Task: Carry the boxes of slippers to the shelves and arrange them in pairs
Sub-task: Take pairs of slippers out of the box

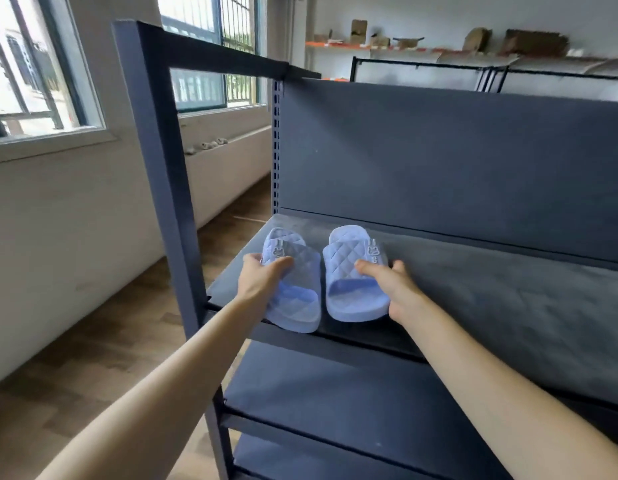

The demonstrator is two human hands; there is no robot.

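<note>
A: Grip status?
B: Left hand [262, 277] pinches the left slipper [300, 299] at the strap, thumb on top of the quilted band, fingers round the outer edge. Right hand [395, 289] mirrors it on the right slipper [349, 299], thumb over the strap, fingers wrapped on the outer side.
A: Where are they?
B: Both on the upper shelf [473, 289], left end, close to the front lip, toes toward the back panel [439, 150]. Just beside each other, narrow gap, not touching. Left heel looks to overhang the lip. Can't tell if it's lifted or lying flat.
A: Handling?
B: My read is moulded foam: light, soft, probably bends easily. Not fragile. Matte finish on a dull shelf surface, so I'd expect little sliding. The strap is the handle and a one-hand pinch is plenty. The sole edge works too but will likely flex.
A: Risks?
B: Only the overhang. I'd seat it back toward the panel. No boxes in view.
</note>
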